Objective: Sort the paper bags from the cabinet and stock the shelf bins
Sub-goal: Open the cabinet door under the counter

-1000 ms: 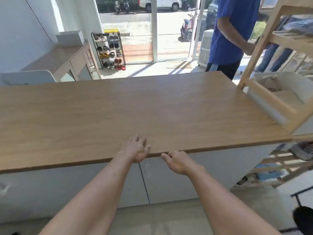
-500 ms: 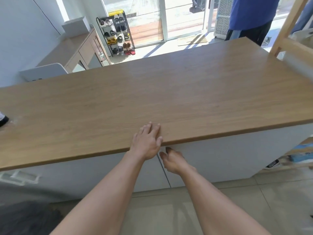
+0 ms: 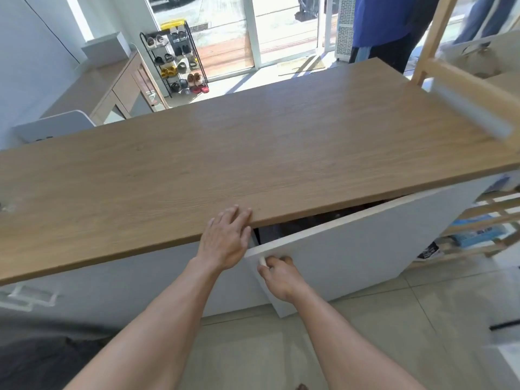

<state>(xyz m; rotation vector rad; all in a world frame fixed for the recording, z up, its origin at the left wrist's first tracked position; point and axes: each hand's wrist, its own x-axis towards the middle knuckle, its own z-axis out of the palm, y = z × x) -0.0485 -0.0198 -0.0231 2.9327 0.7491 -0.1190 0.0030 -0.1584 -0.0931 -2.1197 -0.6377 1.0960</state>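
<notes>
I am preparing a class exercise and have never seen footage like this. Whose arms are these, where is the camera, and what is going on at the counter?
The camera sits on a person's head, looking forward and down, so the two bare arms are the wearer's own. The left hand rests flat on the edge of the wooden countertop. The right hand grips the edge of a white cabinet door, which stands partly open; the inside is too dark to make out. A wooden shelf unit stands at the right. Another person stands beyond the counter.
</notes>
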